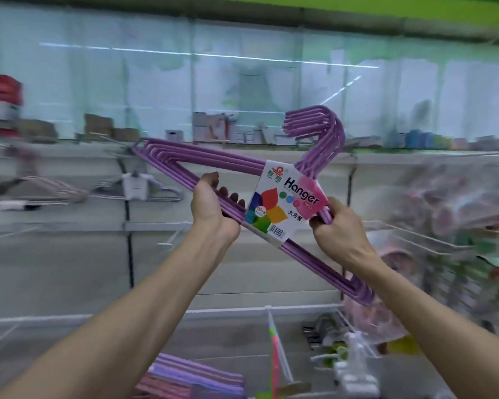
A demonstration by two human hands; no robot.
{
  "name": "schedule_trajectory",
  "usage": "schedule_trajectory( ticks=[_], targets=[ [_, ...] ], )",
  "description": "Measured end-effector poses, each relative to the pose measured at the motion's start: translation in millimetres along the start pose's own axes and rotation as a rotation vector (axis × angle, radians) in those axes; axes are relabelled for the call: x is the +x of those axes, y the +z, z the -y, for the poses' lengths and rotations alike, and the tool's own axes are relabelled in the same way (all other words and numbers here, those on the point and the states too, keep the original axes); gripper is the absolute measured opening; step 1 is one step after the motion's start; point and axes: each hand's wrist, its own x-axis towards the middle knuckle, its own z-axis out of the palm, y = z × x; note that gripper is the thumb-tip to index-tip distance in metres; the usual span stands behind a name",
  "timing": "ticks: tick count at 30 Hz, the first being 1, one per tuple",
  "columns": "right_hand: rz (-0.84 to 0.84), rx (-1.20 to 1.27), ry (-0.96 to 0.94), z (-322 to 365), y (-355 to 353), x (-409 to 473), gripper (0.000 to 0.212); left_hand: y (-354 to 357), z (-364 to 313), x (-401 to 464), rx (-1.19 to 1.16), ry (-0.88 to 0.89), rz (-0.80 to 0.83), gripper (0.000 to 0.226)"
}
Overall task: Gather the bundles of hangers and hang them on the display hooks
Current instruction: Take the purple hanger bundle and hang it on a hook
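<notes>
Purple hanger bundle [213, 168] gripped by left hand [211, 208] and right hand [339, 226], tilted. Level it, then aim the bundle's hook tops [317, 122] squarely at a display hook [173, 239].

The bundle of purple hangers [213, 162] looks like thin wire with a smooth plastic coating, a little glossy where the light falls on the hooks. Around its middle sits a paper label [283, 203], printed in many colours, with a slightly shiny, smooth face. The hangers on the wall [153, 192] at the left look like bare grey metal, though they are blurred. The wire rack [409, 237] at the right seems to be metal with a white coating. Near it hang clear plastic bags [455, 197], glossy and wrinkled. The shelf wall [69, 263] behind is pale and matt.
</notes>
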Motion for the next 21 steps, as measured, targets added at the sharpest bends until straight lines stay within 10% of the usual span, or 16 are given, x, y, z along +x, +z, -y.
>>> schedule_trajectory(
  ticks=[21],
  targets=[
    [0.374,0.346,-0.232,273,302,-49,0.023,-243,-344,-20,0.256,0.445,-0.213,0.02]
  ],
)
